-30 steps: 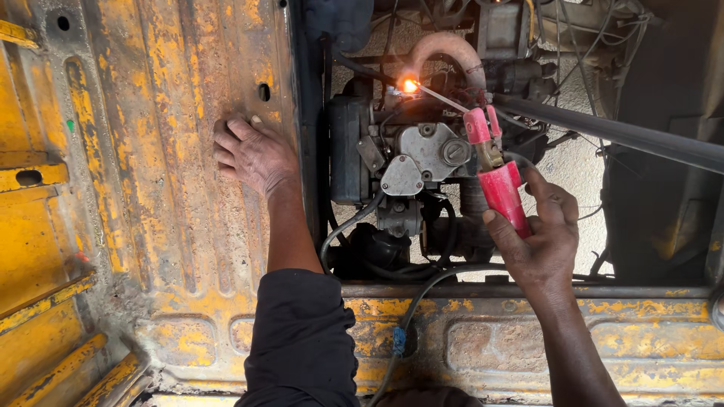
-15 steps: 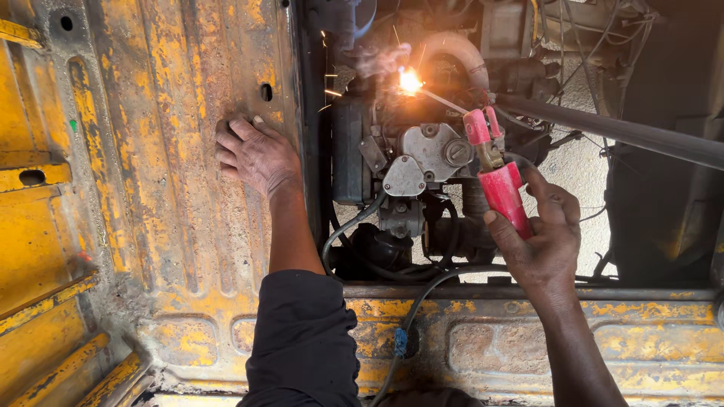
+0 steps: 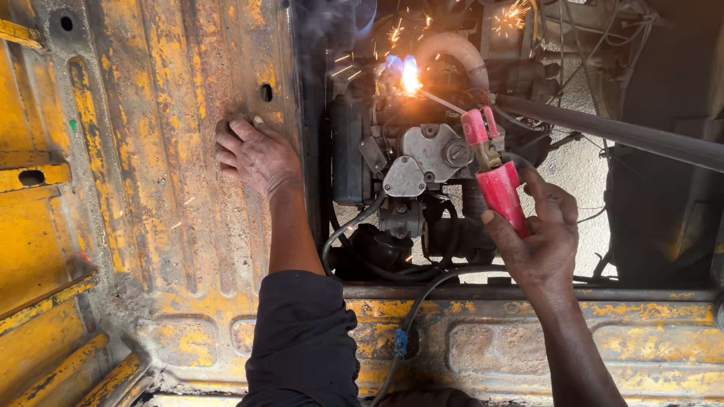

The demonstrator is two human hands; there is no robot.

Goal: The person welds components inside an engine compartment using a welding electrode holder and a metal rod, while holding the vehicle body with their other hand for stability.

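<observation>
Head view — right hand: my right hand (image 3: 544,240) was wrapped tight around the red welding holder (image 3: 499,190), thumb along its side, fingers curled behind the grip.
Head view — holder: it stood tilted up and to the left over the open engine bay, its clamp head pinching a thin welding rod (image 3: 443,102).
Head view — rod: the rod ran up-left from the clamp to a bright arc (image 3: 411,75), its tip lost in the glare.
Head view — arc: it burned just beside the curved pale hose (image 3: 452,50), with sparks flying up and left and a little blue smoke above.
Head view — left hand: my left hand (image 3: 255,154) lay flat and spread on the rusty yellow floor panel (image 3: 151,188), holding nothing, fingers pointing left just below a small hole.
Head view — engine: the grey engine parts (image 3: 426,151) sat directly below the arc, black hoses looping beneath them.
Head view — cable: a dark cable (image 3: 422,301) came over the yellow sill (image 3: 648,347) toward my right hand.
Head view — bar: a dark bar (image 3: 618,132) crossed to the right behind the holder.
Step in hand: I judged I was mid-weld, arc struck.
Next move: it called for a steady wrist — feeding the rod in as it shortened, clear of the hose.
</observation>
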